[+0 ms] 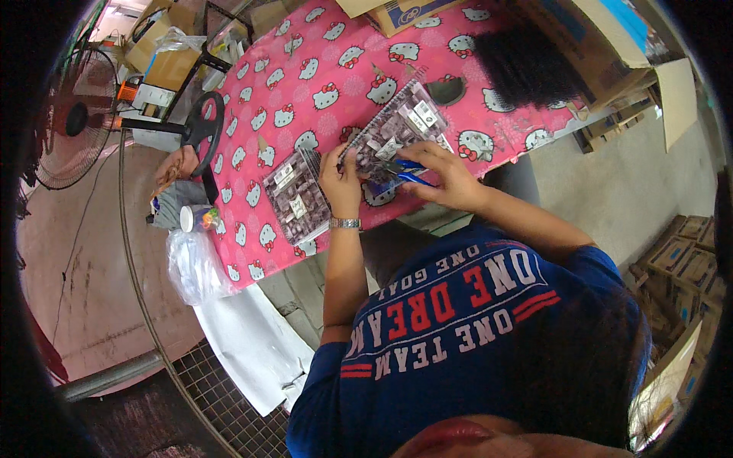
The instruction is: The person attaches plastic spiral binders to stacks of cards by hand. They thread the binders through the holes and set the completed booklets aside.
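Your left fingers (334, 158) hold spiral notebook (392, 131) by table's (294, 141) near edge; right fingers (434, 156) grip blue-handled pliers (413, 179); slip could gouge notebook.

The widest open way runs over the bare pink cloth (294, 95) beyond the two notebooks, reaching from the table's left edge up to the cardboard box (401, 15) at the far side. Leftward from the left hand (341, 183), the notebook stack (298, 197) blocks a low path; past it, a strip of cloth leads to the jar (197, 219) and black wheel (206, 133) along the edge. Straight ahead, the upper notebook (401, 126) fills the space before both hands. Ahead of the right hand (449, 179), cloth shows up to a dark curved piece (447, 91) and black bristly bundle (523, 69), with a large carton (588, 53) beside the bundle.
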`<state>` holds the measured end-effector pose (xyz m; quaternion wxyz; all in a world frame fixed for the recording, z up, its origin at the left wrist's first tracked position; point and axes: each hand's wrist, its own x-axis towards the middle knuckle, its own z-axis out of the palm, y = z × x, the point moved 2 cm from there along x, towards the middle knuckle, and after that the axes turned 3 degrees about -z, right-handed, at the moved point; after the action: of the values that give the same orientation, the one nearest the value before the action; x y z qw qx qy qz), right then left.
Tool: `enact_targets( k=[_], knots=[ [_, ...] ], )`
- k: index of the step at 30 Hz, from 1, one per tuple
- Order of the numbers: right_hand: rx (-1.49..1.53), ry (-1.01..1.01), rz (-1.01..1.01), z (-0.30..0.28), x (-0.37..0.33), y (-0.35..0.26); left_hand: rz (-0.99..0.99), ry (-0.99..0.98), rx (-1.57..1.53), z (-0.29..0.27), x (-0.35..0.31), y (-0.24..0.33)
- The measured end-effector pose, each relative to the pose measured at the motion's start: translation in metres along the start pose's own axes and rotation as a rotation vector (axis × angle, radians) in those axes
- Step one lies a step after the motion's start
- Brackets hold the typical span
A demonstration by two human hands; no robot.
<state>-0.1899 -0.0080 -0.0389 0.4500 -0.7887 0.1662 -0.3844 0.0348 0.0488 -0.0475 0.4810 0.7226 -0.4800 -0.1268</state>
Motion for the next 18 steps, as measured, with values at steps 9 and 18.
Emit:
enact_targets(
  k=[9, 18],
  knots=[
    [-0.086, 0.019, -0.099, 0.016, 0.022, 0.001, -0.129, 0.019, -0.351, 0.006, -0.004, 0.003],
    [-0.229, 0.072, -0.128, 0.028, 0.040, -0.003, -0.052, 0.311, -0.094, 0.015, -0.010, -0.014]
  ],
)
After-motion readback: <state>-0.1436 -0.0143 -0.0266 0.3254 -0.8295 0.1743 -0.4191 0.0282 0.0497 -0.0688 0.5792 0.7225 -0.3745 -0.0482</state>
